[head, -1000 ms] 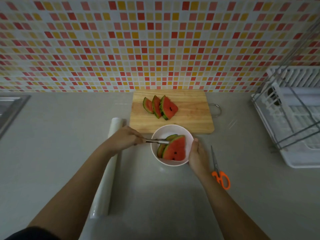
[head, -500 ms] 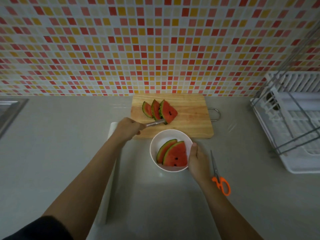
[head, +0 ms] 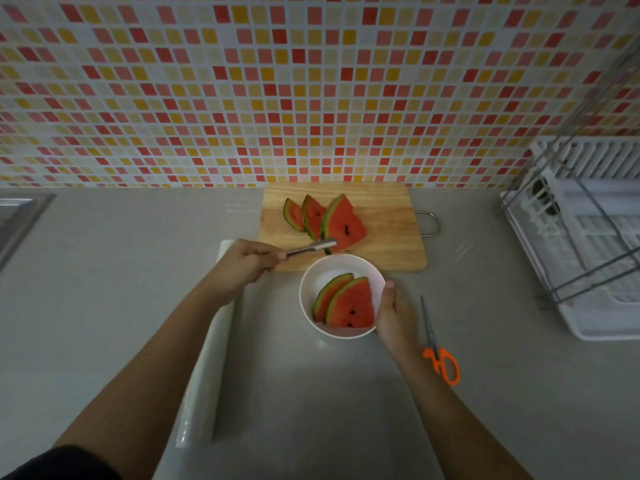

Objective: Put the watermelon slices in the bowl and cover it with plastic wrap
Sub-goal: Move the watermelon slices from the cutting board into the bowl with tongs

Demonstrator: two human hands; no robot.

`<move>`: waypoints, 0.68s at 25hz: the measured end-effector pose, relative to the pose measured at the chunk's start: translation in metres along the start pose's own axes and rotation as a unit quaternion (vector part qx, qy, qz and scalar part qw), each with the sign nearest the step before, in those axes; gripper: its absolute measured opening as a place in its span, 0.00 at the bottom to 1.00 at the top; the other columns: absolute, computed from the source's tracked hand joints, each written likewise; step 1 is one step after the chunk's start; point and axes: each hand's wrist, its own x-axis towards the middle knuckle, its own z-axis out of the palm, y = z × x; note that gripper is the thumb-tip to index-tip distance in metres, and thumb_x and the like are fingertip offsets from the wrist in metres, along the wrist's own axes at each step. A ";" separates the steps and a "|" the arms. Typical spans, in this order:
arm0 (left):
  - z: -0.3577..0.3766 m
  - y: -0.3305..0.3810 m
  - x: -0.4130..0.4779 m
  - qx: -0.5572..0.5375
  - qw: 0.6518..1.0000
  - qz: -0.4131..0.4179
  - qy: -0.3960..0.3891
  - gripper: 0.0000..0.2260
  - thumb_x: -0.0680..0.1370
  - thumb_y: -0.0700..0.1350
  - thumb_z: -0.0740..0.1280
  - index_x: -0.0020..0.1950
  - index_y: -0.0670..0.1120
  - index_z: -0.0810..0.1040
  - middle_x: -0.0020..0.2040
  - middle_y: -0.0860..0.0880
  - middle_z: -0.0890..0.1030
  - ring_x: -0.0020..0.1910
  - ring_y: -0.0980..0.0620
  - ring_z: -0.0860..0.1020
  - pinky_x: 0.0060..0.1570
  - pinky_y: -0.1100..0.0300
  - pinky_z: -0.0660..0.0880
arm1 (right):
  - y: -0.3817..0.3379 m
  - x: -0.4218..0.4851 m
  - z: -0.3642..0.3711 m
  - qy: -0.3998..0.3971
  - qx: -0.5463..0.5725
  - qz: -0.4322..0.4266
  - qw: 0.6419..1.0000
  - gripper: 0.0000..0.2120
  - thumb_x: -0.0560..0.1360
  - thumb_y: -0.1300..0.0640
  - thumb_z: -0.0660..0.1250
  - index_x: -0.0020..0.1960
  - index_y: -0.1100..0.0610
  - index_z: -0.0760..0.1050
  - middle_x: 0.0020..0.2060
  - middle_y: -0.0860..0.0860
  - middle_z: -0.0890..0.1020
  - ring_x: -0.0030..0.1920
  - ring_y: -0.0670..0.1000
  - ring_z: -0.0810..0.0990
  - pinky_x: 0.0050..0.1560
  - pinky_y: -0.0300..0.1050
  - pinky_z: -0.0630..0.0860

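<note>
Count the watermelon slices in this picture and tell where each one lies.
5. Three on the cutting board: left, middle, right. Two in the bowl: back, front. Others could hide behind.

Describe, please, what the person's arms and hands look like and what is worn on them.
Both forearms are bare up to the frame's lower edge. A dark sleeve covers the left upper arm at the lower left corner; no sleeve shows on the right arm. The left hand and right hand wear no gloves, and no rings, watch or bracelets are visible.

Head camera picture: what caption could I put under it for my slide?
Left hand tongs grip a watermelon slice on the cutting board; right hand steadies the bowl.
</note>
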 end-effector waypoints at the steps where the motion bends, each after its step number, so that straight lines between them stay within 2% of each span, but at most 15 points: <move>1: -0.008 -0.001 -0.009 0.005 0.999 -0.004 -0.045 0.07 0.74 0.39 0.70 0.37 0.44 0.85 0.24 0.53 0.70 0.22 0.59 0.64 0.22 0.70 0.60 | -0.001 -0.001 0.000 0.004 0.003 0.011 1.000 0.23 0.79 0.42 0.46 0.42 0.52 0.75 0.32 0.43 0.75 0.35 0.47 0.73 0.35 0.41 0.66; 3: -0.015 -0.003 -0.025 0.046 0.991 -0.029 -0.121 0.06 0.75 0.36 0.68 0.43 0.39 0.85 0.24 0.55 0.72 0.22 0.61 0.67 0.22 0.72 0.62 | -0.002 -0.003 -0.001 0.015 0.005 0.030 0.999 0.23 0.79 0.41 0.46 0.37 0.50 0.72 0.29 0.40 0.72 0.31 0.42 0.70 0.31 0.38 0.63; 4: -0.012 -0.003 -0.031 0.071 0.986 -0.042 -0.145 0.06 0.75 0.35 0.68 0.44 0.38 0.85 0.23 0.55 0.73 0.22 0.62 0.68 0.23 0.73 0.62 | -0.002 -0.002 -0.001 0.017 0.008 0.033 0.999 0.24 0.79 0.41 0.46 0.37 0.51 0.73 0.29 0.41 0.73 0.32 0.45 0.72 0.31 0.38 0.63; 6: -0.003 -0.001 -0.037 0.115 0.977 -0.055 -0.169 0.06 0.75 0.36 0.68 0.44 0.37 0.85 0.25 0.54 0.73 0.24 0.60 0.68 0.25 0.70 0.63 | -0.001 -0.001 0.000 0.008 0.007 0.029 1.000 0.27 0.79 0.40 0.45 0.45 0.53 0.77 0.37 0.49 0.79 0.41 0.54 0.77 0.39 0.42 0.67; 8: 0.009 0.009 -0.036 0.165 0.969 -0.062 -0.176 0.10 0.74 0.41 0.70 0.40 0.34 0.83 0.26 0.49 0.72 0.25 0.55 0.66 0.25 0.65 0.62 | 0.001 0.001 0.002 0.003 -0.004 0.024 1.000 0.30 0.79 0.39 0.44 0.53 0.56 0.79 0.46 0.57 0.81 0.50 0.59 0.79 0.46 0.46 0.69; 9: 0.014 0.015 -0.035 0.202 0.961 -0.066 -0.177 0.14 0.74 0.45 0.70 0.36 0.35 0.82 0.25 0.49 0.72 0.24 0.54 0.66 0.25 0.64 0.62 | 0.001 0.002 0.003 0.001 -0.007 0.025 1.000 0.30 0.78 0.39 0.44 0.54 0.56 0.78 0.47 0.58 0.81 0.51 0.60 0.79 0.47 0.47 0.69; 11: 0.016 0.030 -0.034 0.290 0.937 -0.070 -0.184 0.20 0.72 0.53 0.70 0.26 0.41 0.77 0.20 0.52 0.73 0.22 0.55 0.67 0.23 0.66 0.64 | 0.002 0.003 0.004 0.002 -0.007 0.021 1.000 0.29 0.79 0.40 0.44 0.55 0.56 0.78 0.48 0.58 0.82 0.52 0.60 0.79 0.48 0.47 0.69; 13: 0.010 0.043 -0.036 0.356 0.912 -0.074 -0.189 0.21 0.69 0.59 0.69 0.23 0.45 0.77 0.19 0.52 0.76 0.23 0.54 0.69 0.22 0.68 0.65 | 0.003 0.004 0.005 0.011 0.004 0.005 1.000 0.28 0.79 0.41 0.45 0.57 0.57 0.77 0.50 0.58 0.81 0.53 0.60 0.78 0.48 0.46 0.67; 15: -0.004 0.050 -0.036 0.380 0.911 -0.059 -0.151 0.20 0.65 0.62 0.69 0.25 0.46 0.79 0.22 0.52 0.79 0.23 0.58 0.72 0.21 0.71 0.65 | 0.004 0.004 0.005 0.016 0.010 -0.009 1.000 0.27 0.80 0.42 0.45 0.56 0.57 0.77 0.46 0.55 0.80 0.53 0.59 0.78 0.47 0.45 0.66; 17: -0.015 0.050 -0.023 0.322 0.945 -0.039 -0.047 0.16 0.69 0.57 0.69 0.29 0.46 0.83 0.26 0.51 0.80 0.25 0.59 0.74 0.25 0.68 0.67 | 0.003 0.003 0.004 0.018 0.010 -0.018 1.000 0.26 0.80 0.44 0.46 0.56 0.57 0.77 0.47 0.56 0.81 0.52 0.58 0.78 0.47 0.44 0.66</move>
